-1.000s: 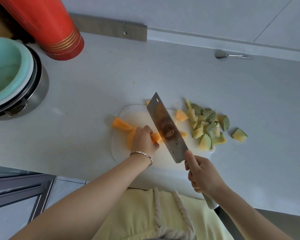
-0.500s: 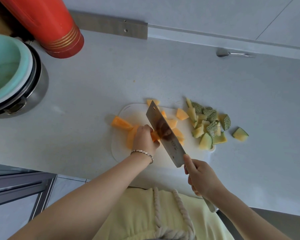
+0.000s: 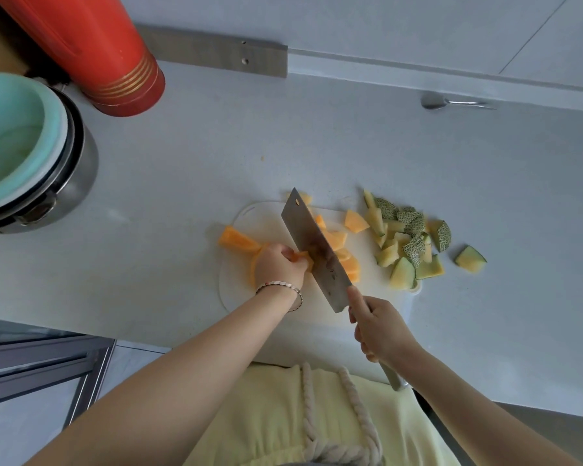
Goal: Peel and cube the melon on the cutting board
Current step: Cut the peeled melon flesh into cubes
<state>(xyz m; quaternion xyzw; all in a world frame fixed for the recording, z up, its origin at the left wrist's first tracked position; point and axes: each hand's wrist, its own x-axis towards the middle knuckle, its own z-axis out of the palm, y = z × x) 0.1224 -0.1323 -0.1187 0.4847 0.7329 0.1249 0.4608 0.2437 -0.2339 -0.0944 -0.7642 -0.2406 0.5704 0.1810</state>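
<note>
Head cam, mid-frame: left hand point(image 3: 278, 265) has its fingers curled down on the peeled orange melon strip point(image 3: 236, 240) on the small white plastic cutting board point(image 3: 239, 290). Right hand point(image 3: 379, 331) is wrapped round the steel cleaver point(image 3: 313, 247) handle, blade just beside those fingers. Green netted rind scraps point(image 3: 408, 237) piled to the right.

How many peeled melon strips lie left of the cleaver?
2: a free strip at the cutting board's left edge; a held strip under the left hand, against the cleaver. The hand may hide more.
</note>
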